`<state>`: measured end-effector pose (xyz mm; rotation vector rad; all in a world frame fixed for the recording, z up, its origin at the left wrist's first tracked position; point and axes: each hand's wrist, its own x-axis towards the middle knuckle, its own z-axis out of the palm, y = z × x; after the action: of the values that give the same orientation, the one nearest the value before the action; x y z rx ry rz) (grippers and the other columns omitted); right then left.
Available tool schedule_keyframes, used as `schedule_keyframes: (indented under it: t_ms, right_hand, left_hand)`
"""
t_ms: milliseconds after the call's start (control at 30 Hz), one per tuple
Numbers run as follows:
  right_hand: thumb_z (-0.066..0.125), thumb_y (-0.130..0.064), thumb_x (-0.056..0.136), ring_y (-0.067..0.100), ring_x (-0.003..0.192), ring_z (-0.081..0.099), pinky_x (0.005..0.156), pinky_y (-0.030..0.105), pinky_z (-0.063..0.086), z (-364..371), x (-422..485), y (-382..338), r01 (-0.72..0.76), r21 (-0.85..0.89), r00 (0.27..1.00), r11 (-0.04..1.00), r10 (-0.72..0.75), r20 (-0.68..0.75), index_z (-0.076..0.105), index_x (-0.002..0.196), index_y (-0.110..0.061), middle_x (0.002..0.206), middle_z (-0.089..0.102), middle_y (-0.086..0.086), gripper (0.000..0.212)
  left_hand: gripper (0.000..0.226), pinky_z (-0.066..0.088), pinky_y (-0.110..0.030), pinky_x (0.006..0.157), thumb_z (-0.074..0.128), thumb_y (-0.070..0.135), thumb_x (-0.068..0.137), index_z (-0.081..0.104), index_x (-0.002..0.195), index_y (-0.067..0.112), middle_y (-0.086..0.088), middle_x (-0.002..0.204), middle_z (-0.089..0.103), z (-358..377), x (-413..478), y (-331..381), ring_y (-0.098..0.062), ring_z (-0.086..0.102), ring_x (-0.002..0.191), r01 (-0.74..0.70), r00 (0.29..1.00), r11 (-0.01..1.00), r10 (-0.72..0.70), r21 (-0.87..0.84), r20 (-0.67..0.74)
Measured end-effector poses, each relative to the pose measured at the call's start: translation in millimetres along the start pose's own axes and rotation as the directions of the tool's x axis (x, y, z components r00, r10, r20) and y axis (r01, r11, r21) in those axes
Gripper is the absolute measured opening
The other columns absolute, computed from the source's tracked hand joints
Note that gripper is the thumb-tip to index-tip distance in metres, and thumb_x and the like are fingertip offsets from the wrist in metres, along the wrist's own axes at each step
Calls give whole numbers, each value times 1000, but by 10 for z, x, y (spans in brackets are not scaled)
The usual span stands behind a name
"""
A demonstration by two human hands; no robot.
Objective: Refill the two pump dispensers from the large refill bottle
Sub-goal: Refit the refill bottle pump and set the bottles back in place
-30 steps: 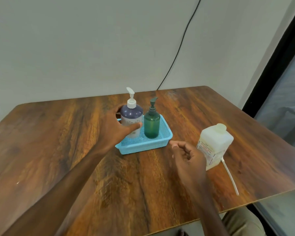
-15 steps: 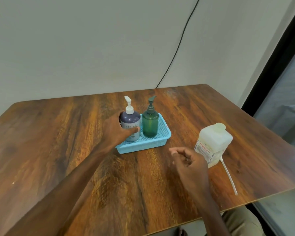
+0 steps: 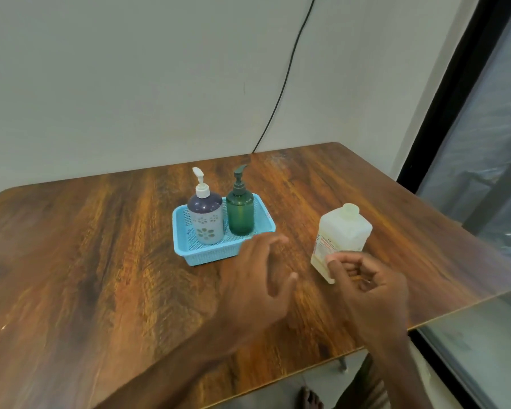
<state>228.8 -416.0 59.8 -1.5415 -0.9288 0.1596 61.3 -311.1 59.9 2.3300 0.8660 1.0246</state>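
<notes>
Table (image 3: 95,261). The basket (image 3: 180,231) holds purple (image 3: 205,216) and green (image 3: 240,214) dispensers. The bottle (image 3: 344,231) stands right of the basket. The left hand (image 3: 257,278), fingers spread and empty, hovers just before the basket. The right hand (image 3: 375,290), loosely curled and empty, is farther right, with the bottle just behind.

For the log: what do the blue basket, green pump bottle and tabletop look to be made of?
Blue basket: moulded plastic, matte, judging by its perforated mesh walls. Green pump bottle: likely translucent dark green plastic with a soft sheen; glass cannot be ruled out. Tabletop: wood-grain surface, semi-gloss; probably laminate or veneer, solid wood uncertain.
</notes>
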Motion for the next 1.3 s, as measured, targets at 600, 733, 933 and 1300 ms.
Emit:
schedule_keyframes:
  t_ms: [600, 733, 933, 1300]
  right_hand:
    - [69, -27, 97, 4, 95, 64, 76, 20, 52, -292, 896, 812, -249, -309, 959, 918, 277, 52, 70, 119, -22, 110, 70, -9, 22]
    - [71, -32, 94, 5, 83, 61, 70, 22, 51, -136, 1004, 849, -235, -383, 954, 893, 287, 84, 70, 118, -21, 102, 69, -9, 26]
    - [77, -30, 90, 9, 84, 62, 73, 35, 60, -31, 1062, 752, -168, -531, 945, 831, 289, 153, 73, 112, -24, 105, 72, -4, 22]
    - [70, -23, 96, -4, 110, 67, 95, 30, 58, -385, 1006, -449, 146, -140, 984, 979, -130, 119, 70, 130, -27, 120, 72, -21, 34]
  left_hand:
    - [92, 55, -35, 105, 88, 63, 71, 36, 144, 41, 17, 144, 53, 789, 902, 130, -5, 53, 128, 177, 971, 973, -149, -149, 185]
    - [89, 54, -23, 95, 91, 60, 69, 43, 140, 36, 25, 131, 51, 668, 842, -12, -3, 55, 120, 152, 985, 979, -139, -133, 103]
    - [91, 54, -17, 92, 90, 64, 69, 40, 142, 43, 35, 127, 47, 645, 777, -84, 2, 53, 121, 136, 988, 974, -119, -179, 101]
    - [92, 53, -11, 79, 89, 66, 68, 45, 146, 42, 26, 128, 55, 491, 832, -250, 4, 57, 110, 110, 987, 983, -90, -148, 133]
